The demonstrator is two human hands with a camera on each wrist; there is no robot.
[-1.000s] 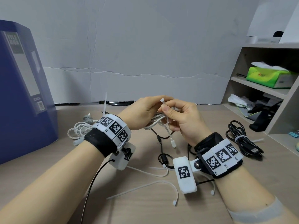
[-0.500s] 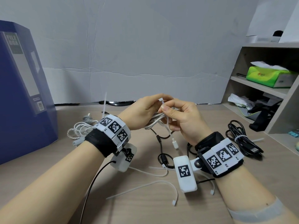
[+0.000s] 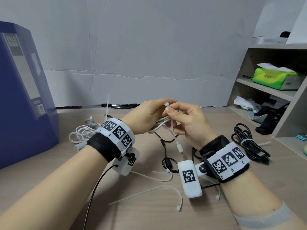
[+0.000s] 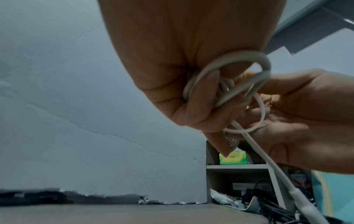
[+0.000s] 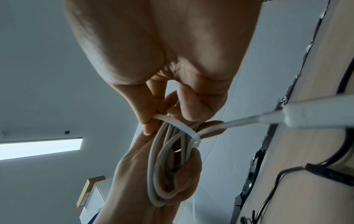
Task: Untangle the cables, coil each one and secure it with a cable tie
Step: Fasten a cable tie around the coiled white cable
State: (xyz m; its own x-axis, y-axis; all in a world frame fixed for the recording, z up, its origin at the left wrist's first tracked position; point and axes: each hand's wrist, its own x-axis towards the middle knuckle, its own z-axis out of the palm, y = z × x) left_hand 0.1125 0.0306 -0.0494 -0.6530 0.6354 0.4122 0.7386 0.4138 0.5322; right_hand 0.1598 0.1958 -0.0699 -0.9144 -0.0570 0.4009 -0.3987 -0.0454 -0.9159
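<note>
A wooden tabletop (image 3: 166,216) is seen, with a large blue file box (image 3: 25,90) standing at its left edge and an open shelf unit (image 3: 272,90) standing at its right edge. On a shelf of the unit a green tissue pack (image 3: 272,79) is kept.

Above the middle of the tabletop a coiled white cable (image 3: 159,124) is held in the air between both hands. The left hand (image 3: 146,117) is closed around the loops of this coil, with its fingers curled about them. The right hand (image 3: 187,123) pinches a white cable tie (image 5: 180,125) between thumb and fingers; the tie is passed around the coil, and its small head (image 3: 166,104) stands up between the two hands. The cable's white plug (image 3: 179,147) hangs down below the hands.

Near the right edge a black cable (image 3: 249,146) lies coiled and is already bound by a white tie. Near the left edge, beside the file box, another white cable bundle (image 3: 83,133) lies. In the middle, under the hands, a loose black cable (image 3: 167,163) is lying. Toward the near edge several loose cable ties (image 3: 149,193) are spread on the wood.
</note>
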